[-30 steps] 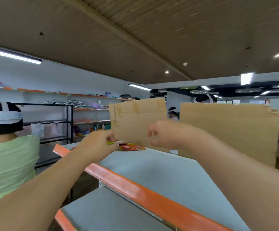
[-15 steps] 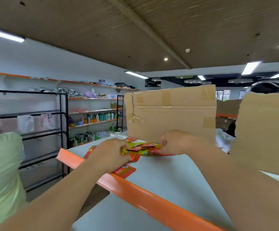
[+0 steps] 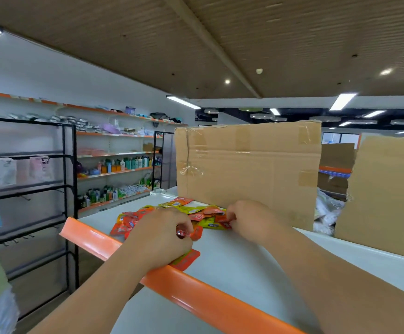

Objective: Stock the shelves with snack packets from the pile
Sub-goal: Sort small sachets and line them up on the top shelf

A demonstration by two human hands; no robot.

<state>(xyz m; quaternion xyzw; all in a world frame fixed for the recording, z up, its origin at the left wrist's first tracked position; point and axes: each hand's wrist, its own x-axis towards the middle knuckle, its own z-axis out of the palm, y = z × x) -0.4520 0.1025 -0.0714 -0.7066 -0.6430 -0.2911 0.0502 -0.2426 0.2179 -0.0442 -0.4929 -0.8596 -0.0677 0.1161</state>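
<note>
While the white metal shelf (image 3: 232, 261) with its orange front lip is carrying a tall taped brown cardboard box (image 3: 249, 169), the pile of red, orange and yellow snack packets (image 3: 196, 210) is lying against the box's foot; left hand (image 3: 162, 237) is curling round a small red packet (image 3: 185, 233); right hand (image 3: 249, 220), fingers bent, is pinching the pile's right edge.

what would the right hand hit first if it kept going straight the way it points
The packets: the right hand points forward-left and pinches the pile's edge. Past them the box probably comes next, though depth is unclear.
</note>
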